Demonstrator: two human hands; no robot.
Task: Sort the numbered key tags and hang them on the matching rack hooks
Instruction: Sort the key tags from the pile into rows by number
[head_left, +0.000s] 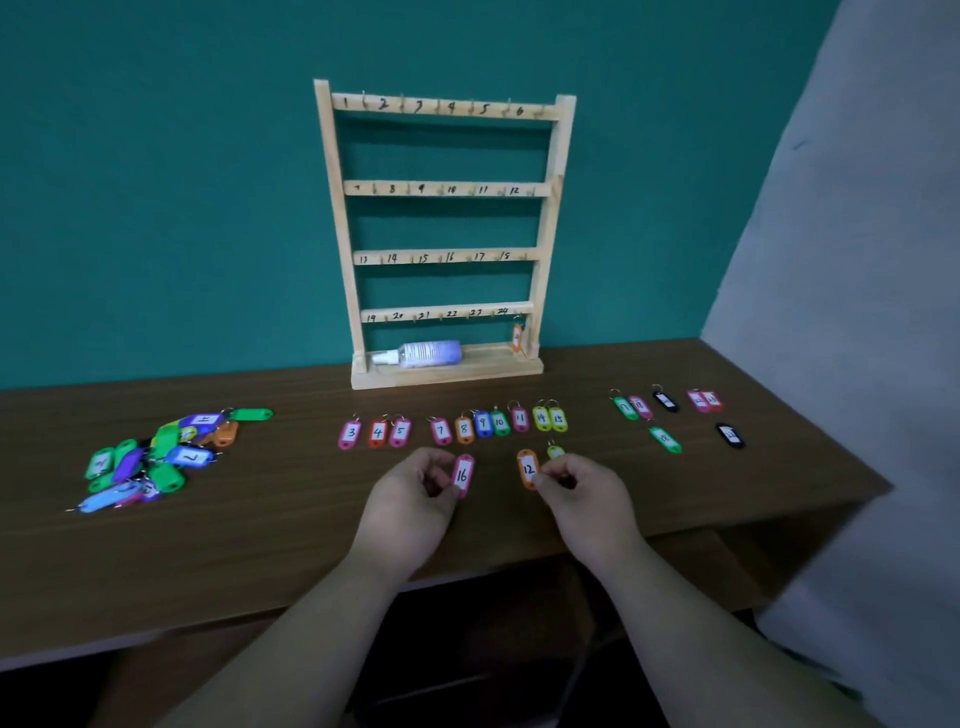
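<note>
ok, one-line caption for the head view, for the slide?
Left hand pinches tag 16, right hand tag 12; row laid on table, one tag hung on rack.

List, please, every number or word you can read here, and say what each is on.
"1" to "24": rack rails, six a rail.
"16": pink tag, pinched in left hand.
"12": orange tag, pinched in right hand.
"3", "4", "5", "7", "8", "9", "10", "11", "14", "15": row of tags.
Too blurred: bottle label, hung tag, pile, far-right tags.
</note>
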